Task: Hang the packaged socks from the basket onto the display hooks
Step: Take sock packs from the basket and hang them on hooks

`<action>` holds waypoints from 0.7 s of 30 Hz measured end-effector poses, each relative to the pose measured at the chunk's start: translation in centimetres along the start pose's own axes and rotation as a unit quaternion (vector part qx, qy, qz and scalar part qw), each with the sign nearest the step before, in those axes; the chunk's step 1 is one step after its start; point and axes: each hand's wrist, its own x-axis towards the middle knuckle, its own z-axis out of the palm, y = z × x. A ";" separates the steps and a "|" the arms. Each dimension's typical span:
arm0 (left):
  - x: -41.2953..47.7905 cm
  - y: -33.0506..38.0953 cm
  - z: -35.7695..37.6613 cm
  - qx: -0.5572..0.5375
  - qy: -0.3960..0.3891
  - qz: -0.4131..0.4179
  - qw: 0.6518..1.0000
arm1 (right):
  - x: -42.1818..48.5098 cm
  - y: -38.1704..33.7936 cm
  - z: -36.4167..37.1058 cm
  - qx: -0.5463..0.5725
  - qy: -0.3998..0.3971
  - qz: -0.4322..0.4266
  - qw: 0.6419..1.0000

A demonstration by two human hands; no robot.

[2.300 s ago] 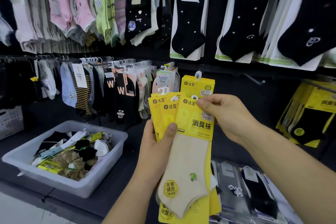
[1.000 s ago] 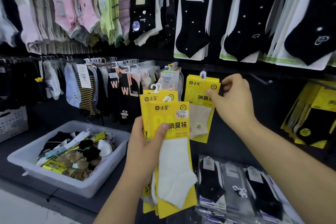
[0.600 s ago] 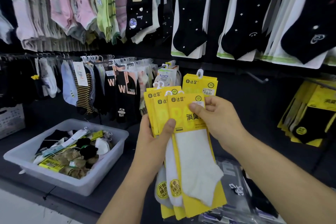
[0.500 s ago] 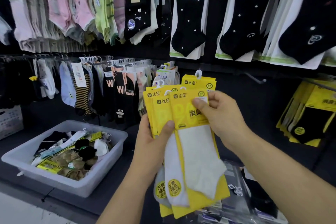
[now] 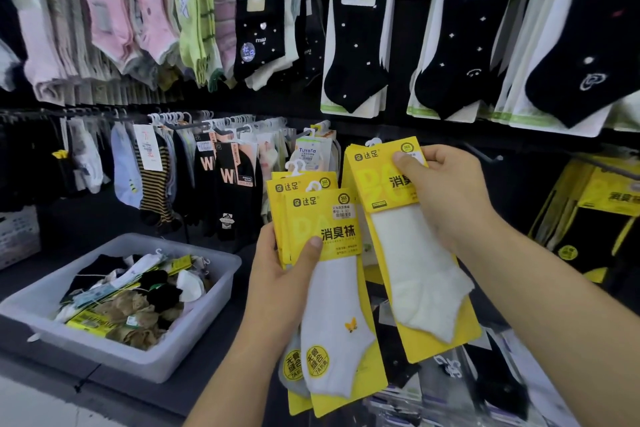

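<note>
At lower left, a grey basket point(image 5: 207, 291) of loose socks sits on the dark shelf point(image 5: 221, 340). Beside it, the left hand point(image 5: 280, 284) grips a stack of yellow sock packs point(image 5: 322, 218). Further right, the right hand point(image 5: 446, 198) pinches one yellow sock pack point(image 5: 408, 274), held apart below the display hook point(image 5: 485, 154).

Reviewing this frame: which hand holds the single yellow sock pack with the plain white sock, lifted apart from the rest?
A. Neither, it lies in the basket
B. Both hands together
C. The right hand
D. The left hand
C: the right hand alone pinches the single yellow pack near its top, while the left hand holds the remaining stack.
</note>
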 end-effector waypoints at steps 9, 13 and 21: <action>0.1 0.2 -0.5 0.050 -0.015 0.018 0.998 | 0.9 -0.9 -0.4 -0.021 -0.007 0.042 0.999; 0.1 0.2 -0.6 0.053 -0.018 0.017 0.998 | 1.3 -0.5 -0.5 -0.048 -0.015 0.039 0.998; 0.4 0.1 -1.0 0.083 0.003 0.020 0.996 | 1.6 3.1 0.3 -0.149 0.024 -0.011 0.989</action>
